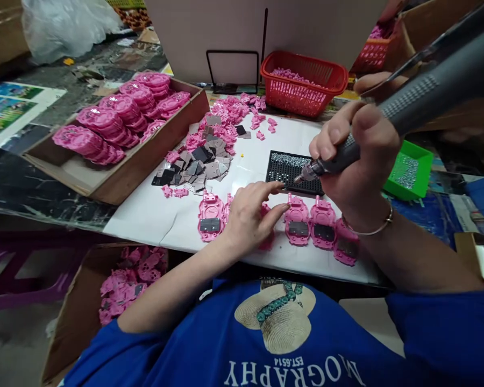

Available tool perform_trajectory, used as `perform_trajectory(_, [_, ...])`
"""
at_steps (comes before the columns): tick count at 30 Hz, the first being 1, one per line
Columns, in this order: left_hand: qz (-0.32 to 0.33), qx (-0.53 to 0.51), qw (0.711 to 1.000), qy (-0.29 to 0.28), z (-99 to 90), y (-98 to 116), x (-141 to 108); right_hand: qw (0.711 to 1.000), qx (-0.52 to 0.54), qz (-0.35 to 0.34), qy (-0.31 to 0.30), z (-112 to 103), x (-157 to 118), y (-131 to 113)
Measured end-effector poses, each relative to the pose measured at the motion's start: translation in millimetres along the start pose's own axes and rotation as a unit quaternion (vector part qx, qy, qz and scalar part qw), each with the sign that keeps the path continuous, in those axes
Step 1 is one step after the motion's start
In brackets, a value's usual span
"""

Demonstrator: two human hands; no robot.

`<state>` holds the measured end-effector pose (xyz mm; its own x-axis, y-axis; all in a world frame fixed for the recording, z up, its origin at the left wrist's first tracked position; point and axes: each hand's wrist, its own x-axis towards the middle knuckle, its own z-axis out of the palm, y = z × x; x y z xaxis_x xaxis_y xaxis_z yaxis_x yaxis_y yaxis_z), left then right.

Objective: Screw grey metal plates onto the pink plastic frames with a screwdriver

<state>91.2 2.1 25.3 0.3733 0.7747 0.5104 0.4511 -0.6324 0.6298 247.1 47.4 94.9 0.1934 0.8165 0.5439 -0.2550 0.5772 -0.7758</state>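
Observation:
My right hand (361,140) is wrapped round a dark electric screwdriver (411,97), its tip over the black perforated screw tray (276,173). My left hand (252,217) lies over the row of pink casings, thumb and forefinger apart, with nothing visible between them; it partly hides the casings beneath. At the left of the row, a pink casing (210,217) has a dark plate on it. To the right stand more casings with plates: one (297,221), another (323,224) and a tilted one (346,243).
Metal plates (205,161) and small pink parts (226,115) are heaped behind my left hand. A cardboard box (153,145) holds stacked pink casings. A red basket (304,86) stands at the back, a green tray (411,169) of screws at the right, and an open carton (75,312) below left.

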Motion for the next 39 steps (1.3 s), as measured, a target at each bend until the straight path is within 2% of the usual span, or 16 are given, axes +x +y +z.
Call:
perform_trajectory(3, [-0.013, -0.030, 0.999, 0.007, 1.2, -4, 1, 0.999, 0.043, -0.006, -0.010, 5, -5, -9])
perform_trajectory(8, [-0.006, -0.045, 0.998, 0.035, 3.3, -4, -4, 1.000, 0.018, 0.020, 0.007, 13, -13, -20])
perform_trajectory(17, [0.018, 0.040, 0.998, 0.034, -3.8, -3, -12, 1.000, 0.014, 0.000, -0.003, 21, -25, -21])
perform_trajectory(19, [0.010, 0.024, 0.999, 0.033, -4.3, -4, -14, 1.000, 0.013, 0.000, -0.002, 21, -26, -21])
perform_trajectory(25, [-0.028, -0.054, 0.997, 0.038, -5.4, -5, -19, 0.996, -0.075, 0.034, 0.025, 21, -26, -19])
perform_trajectory(32, [-0.032, -0.070, 0.997, 0.024, -4.8, -6, -19, 0.999, -0.022, 0.025, 0.004, 27, -27, -21])
perform_trajectory(39, [-0.004, -0.067, 0.998, -0.007, -5.3, -9, -19, 0.999, 0.028, 0.026, -0.010, 27, -29, -21])
